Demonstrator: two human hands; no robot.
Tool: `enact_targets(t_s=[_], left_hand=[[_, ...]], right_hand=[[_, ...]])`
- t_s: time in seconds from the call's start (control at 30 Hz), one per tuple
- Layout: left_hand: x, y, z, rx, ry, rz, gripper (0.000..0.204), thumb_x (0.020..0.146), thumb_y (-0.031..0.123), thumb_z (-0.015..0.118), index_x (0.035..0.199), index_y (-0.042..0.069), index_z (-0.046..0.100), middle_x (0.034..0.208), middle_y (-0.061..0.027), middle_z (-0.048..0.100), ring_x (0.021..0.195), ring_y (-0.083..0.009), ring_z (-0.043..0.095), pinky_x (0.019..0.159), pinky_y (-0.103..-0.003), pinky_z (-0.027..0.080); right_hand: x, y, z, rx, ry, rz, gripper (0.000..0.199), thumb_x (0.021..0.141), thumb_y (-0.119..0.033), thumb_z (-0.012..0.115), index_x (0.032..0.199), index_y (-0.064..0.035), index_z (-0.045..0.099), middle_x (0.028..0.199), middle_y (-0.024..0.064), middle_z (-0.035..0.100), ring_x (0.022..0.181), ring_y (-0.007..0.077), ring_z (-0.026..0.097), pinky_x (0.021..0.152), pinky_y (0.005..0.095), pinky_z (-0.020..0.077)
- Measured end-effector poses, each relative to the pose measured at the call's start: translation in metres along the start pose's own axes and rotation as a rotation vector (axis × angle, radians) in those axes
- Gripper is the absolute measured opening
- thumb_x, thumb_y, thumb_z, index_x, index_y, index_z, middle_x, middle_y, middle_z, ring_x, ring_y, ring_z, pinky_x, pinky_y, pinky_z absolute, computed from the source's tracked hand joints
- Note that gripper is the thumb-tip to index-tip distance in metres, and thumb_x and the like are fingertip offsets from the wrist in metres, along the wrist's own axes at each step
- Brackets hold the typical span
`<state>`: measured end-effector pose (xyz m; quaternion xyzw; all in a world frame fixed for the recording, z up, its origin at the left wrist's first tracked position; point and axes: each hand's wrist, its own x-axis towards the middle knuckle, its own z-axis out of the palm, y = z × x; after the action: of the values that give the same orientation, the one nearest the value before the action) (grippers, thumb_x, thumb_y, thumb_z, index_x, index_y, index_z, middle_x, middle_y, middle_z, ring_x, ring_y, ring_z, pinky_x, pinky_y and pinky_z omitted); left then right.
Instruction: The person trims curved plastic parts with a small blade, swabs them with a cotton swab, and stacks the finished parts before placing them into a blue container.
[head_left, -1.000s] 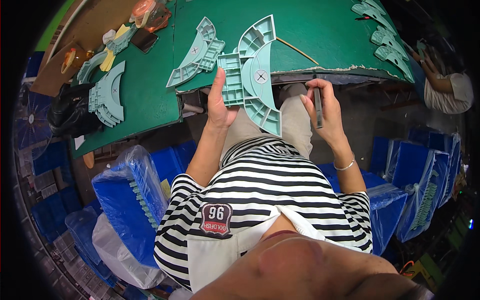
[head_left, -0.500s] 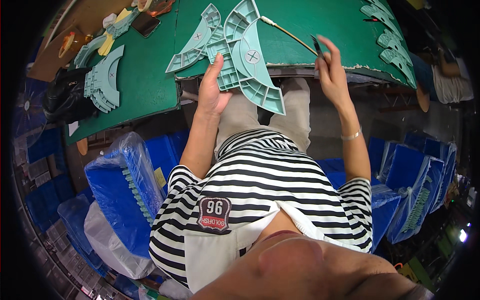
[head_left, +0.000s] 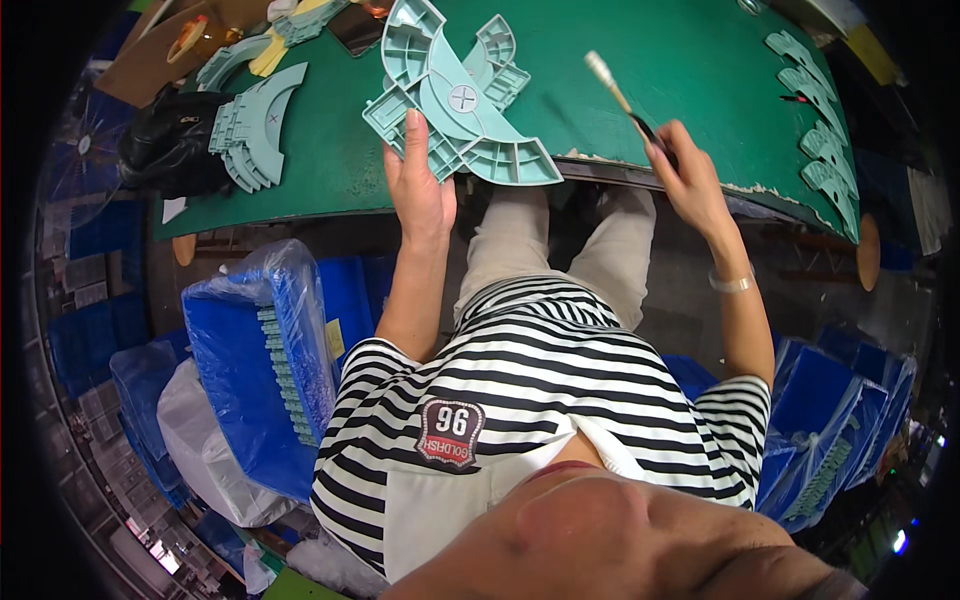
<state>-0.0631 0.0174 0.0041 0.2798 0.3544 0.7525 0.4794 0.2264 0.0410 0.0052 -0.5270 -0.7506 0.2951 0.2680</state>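
Observation:
My left hand point(head_left: 422, 195) is closed on a pale green curved plastic part point(head_left: 435, 85), with the thumb on its ribbed block. The part is tilted above the table edge and has a round disc marked with a cross. Behind it, a similar plastic part point(head_left: 497, 42) lies on the table, partly hidden. My right hand point(head_left: 692, 180) grips a thin wooden stick with a white tip point(head_left: 604, 72), perhaps a small brush, pointing up and left over the table. A dark tool point(head_left: 660, 140) shows at the fingers of the same hand; its kind is unclear.
More pale green parts are stacked on the green table point(head_left: 330, 120) at the left, beside a black bag point(head_left: 165, 150) and a phone point(head_left: 357, 30). Several parts point(head_left: 825, 145) lie along its right side. Blue plastic-wrapped bins point(head_left: 235, 380) stand on both sides of me.
The white-tipped stick, lying on the table before, is now lifted in my right hand. My left hand has turned the plastic part and shifted it away from the other one.

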Motion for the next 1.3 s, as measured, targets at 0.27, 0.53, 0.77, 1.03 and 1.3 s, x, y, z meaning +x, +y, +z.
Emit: enact_targets(t_s=[0.27,0.53,0.77,1.03,1.3], left_hand=[[0.0,-0.005,0.01,0.069,-0.04,0.129,0.038,0.093,0.017,0.052,0.126,0.002,0.042,0.12,-0.0086,0.052,0.107,-0.0179,0.052,0.092,-0.034,0.043],[-0.004,-0.025,0.005,0.298,-0.045,0.302,0.031,0.092,0.015,0.055,0.119,0.003,0.046,0.115,-0.0072,0.054,0.1,-0.0154,0.053,0.088,-0.032,0.044],[0.001,-0.015,0.007,0.147,0.036,0.21,0.038,0.093,0.021,0.053,0.125,0.004,0.041,0.121,-0.0085,0.051,0.108,-0.0188,0.051,0.09,-0.035,0.045],[-0.005,-0.033,0.007,0.265,-0.068,0.286,0.034,0.092,0.018,0.055,0.121,0.002,0.045,0.115,-0.0074,0.053,0.102,-0.0146,0.052,0.088,-0.031,0.043],[-0.004,-0.035,-0.013,0.254,-0.129,0.211,0.03,0.09,0.014,0.059,0.115,0.002,0.048,0.109,-0.0052,0.056,0.097,-0.0127,0.054,0.085,-0.029,0.043]], right_hand=[[-0.05,-0.084,-0.011,-0.153,-0.133,-0.328,0.021,0.077,-0.005,0.061,0.097,-0.0042,0.055,0.069,0.0116,0.06,0.057,0.0292,0.058,0.048,0.0365,0.044],[-0.03,-0.085,0.018,-0.321,-0.305,-0.405,0.009,0.071,-0.002,0.057,0.077,0.0005,0.051,0.057,0.0135,0.054,0.052,0.0299,0.058,0.048,0.0393,0.0452],[-0.036,-0.079,0.001,0.058,-0.277,-0.136,0.013,0.08,-0.007,0.055,0.091,0.0011,0.059,0.058,0.0176,0.054,0.052,0.0348,0.054,0.049,0.0418,0.0425],[-0.044,-0.089,0.028,-0.455,-0.132,-0.27,0.015,0.073,0.0,0.056,0.086,-0.0002,0.051,0.059,0.0138,0.055,0.054,0.0308,0.057,0.046,0.0398,0.0446],[-0.015,-0.07,0.012,-0.093,-0.286,-0.325,0.012,0.083,-0.009,0.054,0.078,0.0024,0.055,0.053,0.0123,0.052,0.046,0.0272,0.053,0.047,0.04,0.0397]])
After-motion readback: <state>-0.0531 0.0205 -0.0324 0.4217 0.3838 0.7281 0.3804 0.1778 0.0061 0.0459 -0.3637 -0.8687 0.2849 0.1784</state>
